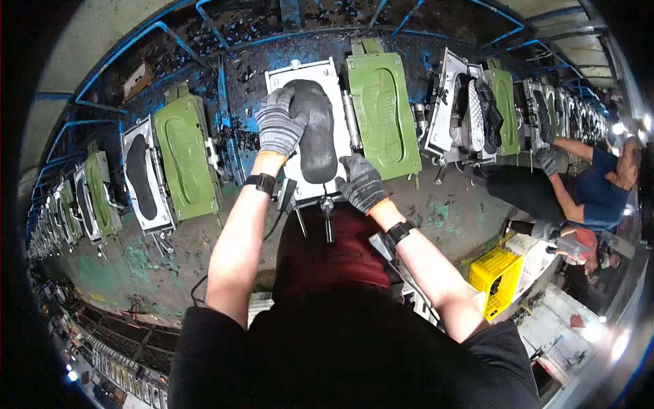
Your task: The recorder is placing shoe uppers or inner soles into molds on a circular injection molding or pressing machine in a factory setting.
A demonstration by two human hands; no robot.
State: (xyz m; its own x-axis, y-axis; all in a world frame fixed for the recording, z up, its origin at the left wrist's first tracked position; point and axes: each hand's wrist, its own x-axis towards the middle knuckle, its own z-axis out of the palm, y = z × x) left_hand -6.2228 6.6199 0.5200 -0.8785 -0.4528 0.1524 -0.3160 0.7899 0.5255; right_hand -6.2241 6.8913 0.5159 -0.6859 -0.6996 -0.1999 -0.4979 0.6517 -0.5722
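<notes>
The row of moulds [185, 157] curved away from you on both sides, and a co-worker [599, 184] stood at it farther along on your right, beyond a yellow crate [496, 276]. Straight in front of you lay 1 mould spread as 2 halves: a green half [383, 116] to the right and a white tray [276, 80] to the left, joined along their facing sides. In the white tray lay the dark sole-shaped piece [317, 133], its long axis running almost straight away from your body, the far, broader end leaning slightly left.

Your left hand [278, 129] was the nearer to it: that hand came in from the piece's left, fingers extended and a little apart, overlapping the upper left edge. Nothing showed enclosed in that palm. Your right hand [362, 185] sat low, just right of the narrower near end, fingers bent toward the tray's lower right corner (whether they gripped the corner or only rested there, you couldn't have told from this view). So the piece lay between your 2 hands, slantwise, up and left from the right.

On your wrists were 2 dark bands [262, 182]. No brand, label or lettering could be read on the piece, mould, gloves or bands.
</notes>
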